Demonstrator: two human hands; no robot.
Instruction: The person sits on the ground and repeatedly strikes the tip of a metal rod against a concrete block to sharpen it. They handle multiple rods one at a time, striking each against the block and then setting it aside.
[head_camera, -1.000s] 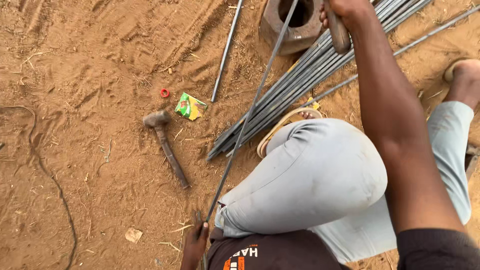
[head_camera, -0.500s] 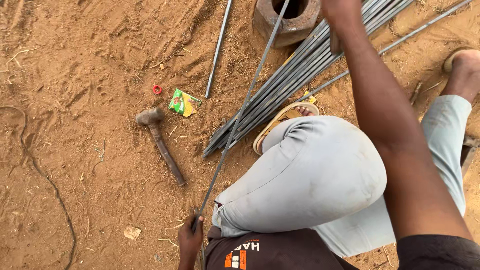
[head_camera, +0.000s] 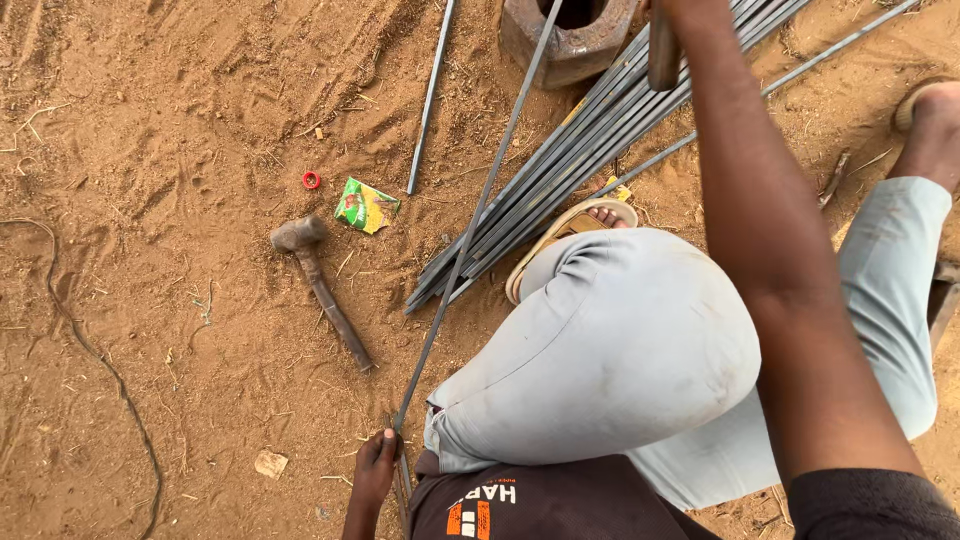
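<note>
My left hand (head_camera: 376, 468) grips the near end of a long thin steel rod (head_camera: 475, 218) at the bottom of the view. The rod runs up and to the right into a heavy rusty metal block with a round hole (head_camera: 568, 38) at the top. My right arm reaches up past my bent knee in grey trousers (head_camera: 620, 350). My right hand (head_camera: 672, 12), mostly cut off by the top edge, is closed on a dark wooden handle (head_camera: 663, 55) beside the block. A bundle of similar steel rods (head_camera: 590, 150) lies on the sand under the held rod.
A rusty hammer (head_camera: 318, 282) lies on the sandy ground to the left, near a green wrapper (head_camera: 365, 206) and a small red ring (head_camera: 311, 180). One loose rod (head_camera: 430, 95) lies apart. A thin cable (head_camera: 95, 355) curves at the left. My sandalled foot (head_camera: 575, 225) rests by the bundle.
The view has shifted slightly, and my right hand has moved up toward the top edge. My left hand still holds the rod's near end.
</note>
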